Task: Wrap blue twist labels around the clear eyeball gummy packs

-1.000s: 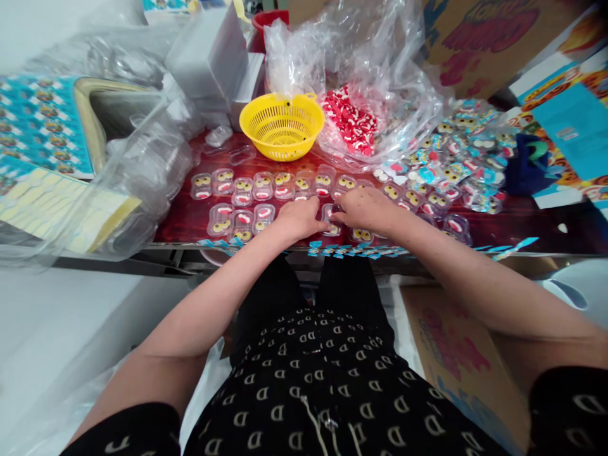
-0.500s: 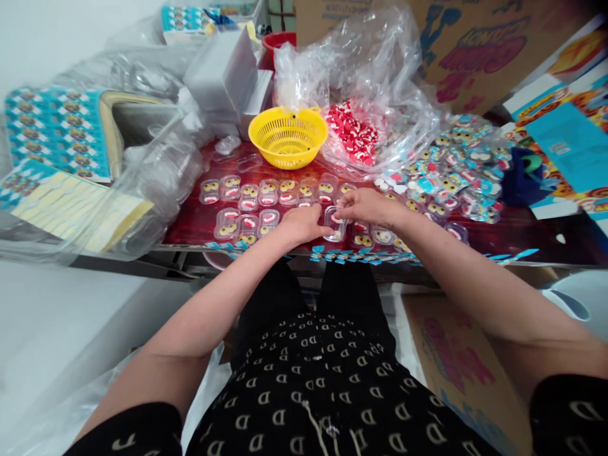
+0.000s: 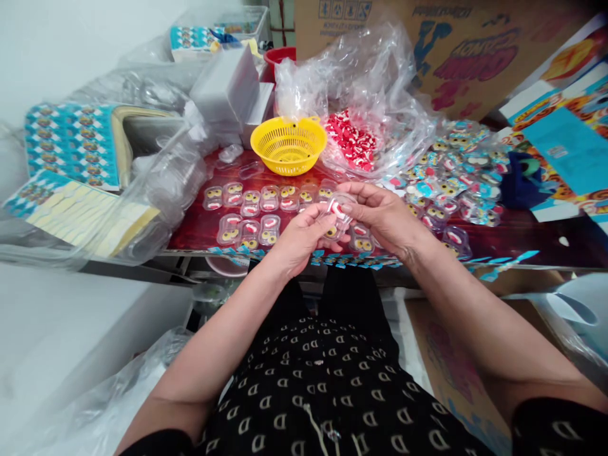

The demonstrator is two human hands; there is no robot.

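Observation:
Between both hands I hold a small clear plastic candy pack (image 3: pixel 338 212) with red-and-white lips and yellow eye pieces inside. My left hand (image 3: pixel 308 231) is closed on its left side, thumb on top. The thumb and fingers of my right hand (image 3: pixel 377 212) grip its upper right edge. Beneath and around them, several similar clear packs (image 3: pixel 270 229) lie in two rows on the dark red table (image 3: pixel 199 231). Some packs of the rows are hidden under my hands. Along the front edge hang small blue-and-white stickers (image 3: pixel 351 258).
A yellow basket (image 3: pixel 289 145) stands behind the rows, beside a clear bag of red-and-white candies (image 3: pixel 351 139). A heap of labelled packs (image 3: pixel 460 164) lies at right. At left are sticker sheets (image 3: pixel 90 145) and clear plastic shells (image 3: pixel 175 171). A large carton (image 3: pixel 380 38) stands behind.
Both hands have closed around one candy pack and lifted it off the table. The right hand has turned and now grips the pack's edge. The view has shifted slightly.

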